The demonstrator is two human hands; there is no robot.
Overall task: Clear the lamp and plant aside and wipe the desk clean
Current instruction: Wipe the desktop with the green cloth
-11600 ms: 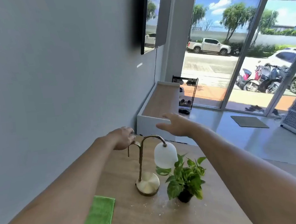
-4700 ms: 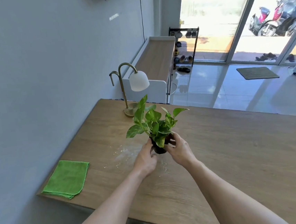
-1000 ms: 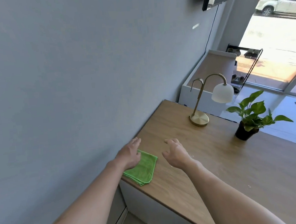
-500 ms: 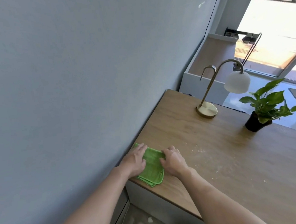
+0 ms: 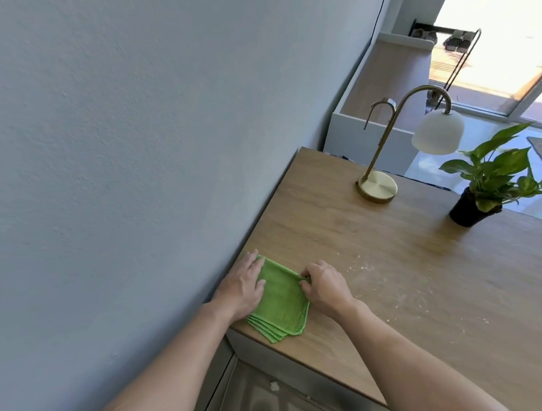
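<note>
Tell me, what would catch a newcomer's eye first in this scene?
The bright green cloth at the desk's near corner by the grey wall, with the left hand flat on it and the right hand gripping its edge. Next, the brass lamp with its white shade and the potted plant, both along the far edge. White crumbs speckle the wood just right of the hands.

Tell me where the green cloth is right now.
The green cloth lies folded at the desk's near corner by the wall, lower centre of the head view, between the left hand and right hand.
</note>
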